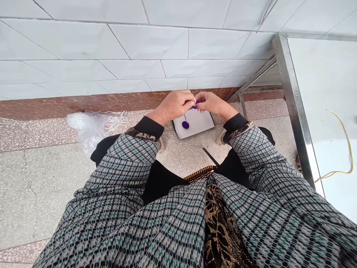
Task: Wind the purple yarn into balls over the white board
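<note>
- Left hand [178, 103]: fingers pinched together on a small purple yarn piece [197, 102]. Back of the hand faces the camera.
- Right hand [209, 103]: thumb and fingers closed on the other side of the same piece. Fingertips of both hands nearly meet.
- Purple yarn piece: sits between the two sets of fingertips, above the far part of the white board. Mostly covered by the fingers; can't tell its shape, or whether a tool is gripped with it.
- Dark purple round bundle [185, 125]: seen against the white board, below the left hand. Short wavy purple strand [185, 117] runs up from it toward that hand. Can't tell if the bundle rests or hangs.
- White board [198, 128]: dark edge, near the floor between the person's shoes [220, 138].
- Thin dark bar [210, 156]: between the legs, nearer the body than the board.
- Clear plastic bag [88, 130] with white cord [115, 121]: on the speckled floor [55, 186], left of the left arm, cord spilling out.
- Desk [320, 85]: metal frame, pale top, on the right. Curved yellow strand [347, 145] lies on it.
- White tiled wall [158, 41]: straight ahead, reddish-brown baseboard [41, 108] along its foot.
</note>
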The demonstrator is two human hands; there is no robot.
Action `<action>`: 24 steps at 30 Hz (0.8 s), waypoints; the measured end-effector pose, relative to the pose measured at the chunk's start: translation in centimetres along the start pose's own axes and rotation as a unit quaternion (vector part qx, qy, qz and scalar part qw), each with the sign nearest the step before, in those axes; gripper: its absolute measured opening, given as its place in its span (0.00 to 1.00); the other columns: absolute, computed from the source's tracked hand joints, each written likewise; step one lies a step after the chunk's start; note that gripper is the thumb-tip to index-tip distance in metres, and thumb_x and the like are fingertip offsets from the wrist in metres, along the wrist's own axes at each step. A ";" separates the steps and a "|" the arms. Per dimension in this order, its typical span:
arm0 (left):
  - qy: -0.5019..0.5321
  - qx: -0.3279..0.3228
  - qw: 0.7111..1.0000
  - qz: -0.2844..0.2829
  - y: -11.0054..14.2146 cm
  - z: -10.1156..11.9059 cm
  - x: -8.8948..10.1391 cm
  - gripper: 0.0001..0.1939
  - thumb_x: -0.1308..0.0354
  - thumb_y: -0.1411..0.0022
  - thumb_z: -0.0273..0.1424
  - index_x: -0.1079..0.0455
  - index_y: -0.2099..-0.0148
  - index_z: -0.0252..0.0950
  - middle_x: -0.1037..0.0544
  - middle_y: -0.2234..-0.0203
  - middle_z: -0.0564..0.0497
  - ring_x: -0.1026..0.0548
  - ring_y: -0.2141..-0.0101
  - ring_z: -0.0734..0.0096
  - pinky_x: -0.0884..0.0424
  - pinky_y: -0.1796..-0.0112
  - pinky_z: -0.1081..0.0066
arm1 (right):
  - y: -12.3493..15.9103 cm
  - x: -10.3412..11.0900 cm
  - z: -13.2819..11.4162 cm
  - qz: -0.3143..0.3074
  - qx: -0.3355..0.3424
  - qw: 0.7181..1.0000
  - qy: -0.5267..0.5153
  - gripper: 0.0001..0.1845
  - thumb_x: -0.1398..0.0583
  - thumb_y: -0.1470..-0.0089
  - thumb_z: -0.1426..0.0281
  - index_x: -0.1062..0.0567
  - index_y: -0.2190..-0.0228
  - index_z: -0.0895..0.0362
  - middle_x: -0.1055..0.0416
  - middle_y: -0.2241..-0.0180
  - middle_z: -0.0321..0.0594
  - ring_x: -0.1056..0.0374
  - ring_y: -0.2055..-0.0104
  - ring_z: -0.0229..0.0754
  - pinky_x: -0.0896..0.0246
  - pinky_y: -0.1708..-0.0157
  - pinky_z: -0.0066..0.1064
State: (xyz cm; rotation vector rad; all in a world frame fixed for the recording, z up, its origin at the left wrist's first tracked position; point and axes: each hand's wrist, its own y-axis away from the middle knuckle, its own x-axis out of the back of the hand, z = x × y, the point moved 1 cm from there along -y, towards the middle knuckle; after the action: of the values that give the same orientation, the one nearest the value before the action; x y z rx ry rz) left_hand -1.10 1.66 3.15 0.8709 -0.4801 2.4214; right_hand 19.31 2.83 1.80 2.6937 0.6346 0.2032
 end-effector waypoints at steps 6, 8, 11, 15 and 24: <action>-0.020 0.071 0.994 0.077 -0.3 -1.7 0.4 0.09 0.43 0.29 0.29 0.22 0.61 0.36 0.20 0.64 0.47 0.22 0.57 0.60 0.26 0.49 0.62 | 1.4 -0.4 -1.7 -0.082 0.021 0.990 -0.116 0.15 0.26 0.47 0.81 0.25 0.65 0.57 0.26 0.73 0.30 0.33 0.75 0.31 0.34 0.73 0.20; -0.005 0.077 0.995 0.056 -0.4 -1.6 -0.2 0.09 0.42 0.29 0.30 0.22 0.62 0.36 0.19 0.66 0.47 0.22 0.59 0.61 0.26 0.52 0.62 | 1.4 -0.3 -2.2 -0.048 0.035 0.985 -0.163 0.16 0.24 0.45 0.79 0.26 0.66 0.57 0.28 0.74 0.29 0.33 0.75 0.31 0.33 0.72 0.21; 0.024 0.047 0.999 -0.007 -0.3 -0.8 -1.1 0.11 0.42 0.30 0.30 0.22 0.65 0.37 0.18 0.67 0.48 0.21 0.61 0.62 0.26 0.53 0.63 | 1.3 -0.2 -2.5 0.011 0.044 0.980 -0.194 0.20 0.22 0.44 0.76 0.28 0.67 0.55 0.31 0.75 0.28 0.32 0.74 0.32 0.32 0.71 0.22; 0.032 -0.002 0.998 -0.056 -0.1 0.3 -1.3 0.11 0.42 0.30 0.30 0.22 0.65 0.37 0.17 0.66 0.48 0.20 0.61 0.63 0.25 0.51 0.63 | 0.8 -0.2 -2.1 0.047 0.027 0.986 -0.156 0.23 0.22 0.44 0.76 0.31 0.68 0.54 0.32 0.76 0.27 0.34 0.75 0.32 0.33 0.71 0.22; -0.008 0.026 0.999 0.035 -0.2 -0.6 0.1 0.09 0.43 0.32 0.27 0.21 0.63 0.37 0.19 0.66 0.47 0.22 0.60 0.59 0.25 0.51 0.59 | 0.3 -0.5 -0.6 -0.016 -0.003 1.000 0.016 0.20 0.30 0.51 0.91 0.27 0.70 0.56 0.29 0.77 0.28 0.38 0.77 0.32 0.44 0.78 0.23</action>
State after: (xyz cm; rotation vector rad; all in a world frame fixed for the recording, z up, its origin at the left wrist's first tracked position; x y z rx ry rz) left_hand -1.33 2.12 2.78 0.9099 -0.4636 2.5024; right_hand 18.83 2.55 2.48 2.6775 0.6837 0.2404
